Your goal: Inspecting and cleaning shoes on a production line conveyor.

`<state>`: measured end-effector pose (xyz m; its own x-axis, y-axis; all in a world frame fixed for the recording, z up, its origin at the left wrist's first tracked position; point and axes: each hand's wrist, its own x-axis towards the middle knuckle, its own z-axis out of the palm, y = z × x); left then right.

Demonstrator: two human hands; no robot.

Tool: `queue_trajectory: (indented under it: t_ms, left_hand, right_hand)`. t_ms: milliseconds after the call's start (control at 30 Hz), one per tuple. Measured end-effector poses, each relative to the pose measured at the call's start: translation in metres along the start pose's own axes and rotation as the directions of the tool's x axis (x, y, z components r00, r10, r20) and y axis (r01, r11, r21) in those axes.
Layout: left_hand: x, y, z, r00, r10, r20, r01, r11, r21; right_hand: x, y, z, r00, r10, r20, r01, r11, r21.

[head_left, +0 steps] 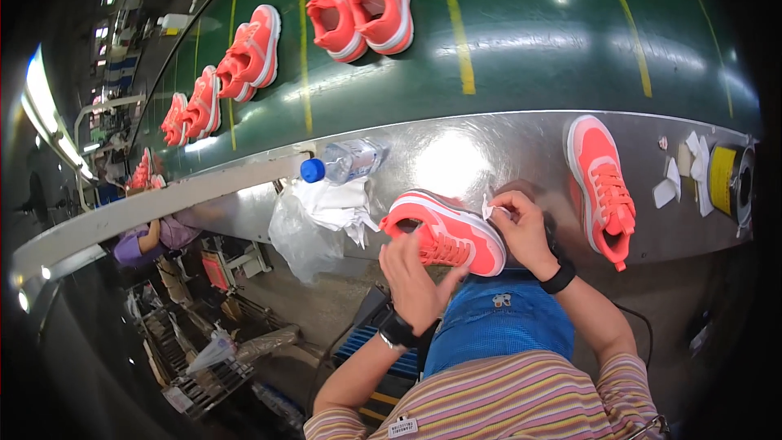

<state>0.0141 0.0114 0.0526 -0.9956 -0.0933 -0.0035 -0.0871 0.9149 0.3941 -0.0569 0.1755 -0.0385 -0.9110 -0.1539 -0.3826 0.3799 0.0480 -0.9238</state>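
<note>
A coral-pink sneaker [456, 236] with a white sole lies on its side at the near edge of the metal ledge, toe to the right. My left hand [414, 285] is at its near side by the collar, fingers and thumb apart; whether they touch the shoe is hard to tell. Beyond the toe, my right hand [521, 226] pinches a small white scrap of cloth or paper [487, 207] beside the sole. A second coral sneaker [604, 187] rests farther right on the ledge, laces showing.
A green conveyor [521, 41] with yellow cross lines carries several coral sneakers [383, 4]. Left on the ledge are a clear bottle [354, 161] with a blue cap and white cloths [336, 202] by a plastic bag [301, 232]. A yellow-labelled roll [727, 181] stands right. Another person [155, 240] sits far left.
</note>
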Motion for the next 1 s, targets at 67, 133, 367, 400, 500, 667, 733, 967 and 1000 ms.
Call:
queue_trajectory:
  t_ms: [67, 133, 367, 400, 500, 667, 733, 967, 1000]
  left_hand:
    - [0.007, -0.009, 0.010, 0.984, -0.175, -0.035, 0.173, 0.983, -0.065]
    - [0.007, -0.018, 0.010, 0.990, -0.131, 0.051, 0.138, 0.974, -0.179]
    - [-0.028, -0.013, 0.002, 0.978, 0.200, -0.056, -0.207, 0.954, -0.217]
    - [-0.030, -0.012, 0.002, 0.975, 0.213, -0.059, -0.221, 0.949, -0.223]
    - [-0.025, -0.009, 0.004, 0.958, 0.278, -0.071, -0.286, 0.926, -0.245]
    - [-0.011, 0.005, 0.007, 0.929, 0.357, -0.097, -0.370, 0.898, -0.240]
    - [-0.008, 0.009, 0.008, 0.930, 0.357, -0.088, -0.367, 0.893, -0.260]
    - [-0.013, 0.018, 0.011, 0.916, 0.383, -0.115, -0.400, 0.890, -0.219]
    - [-0.014, 0.018, 0.012, 0.914, 0.387, -0.124, -0.405, 0.887, -0.222]
  right_hand:
    - [-0.002, -0.006, 0.003, 0.997, 0.022, 0.072, -0.025, 0.999, 0.038]
    - [0.003, -0.015, 0.005, 0.992, 0.022, 0.125, -0.029, 0.998, 0.054]
    - [0.015, -0.052, 0.013, 0.969, -0.042, 0.245, 0.000, 0.986, 0.168]
    - [0.015, -0.055, 0.013, 0.964, -0.054, 0.259, -0.004, 0.976, 0.216]
    - [0.017, -0.059, 0.015, 0.951, -0.109, 0.289, 0.031, 0.964, 0.262]
    - [0.024, -0.054, 0.012, 0.947, -0.137, 0.292, 0.078, 0.976, 0.204]
    - [0.027, -0.051, 0.008, 0.956, -0.075, 0.285, -0.010, 0.958, 0.287]
    - [0.019, -0.048, 0.002, 0.969, 0.079, 0.232, -0.185, 0.857, 0.481]
    - [0.016, -0.049, 0.001, 0.971, 0.055, 0.234, -0.173, 0.837, 0.520]
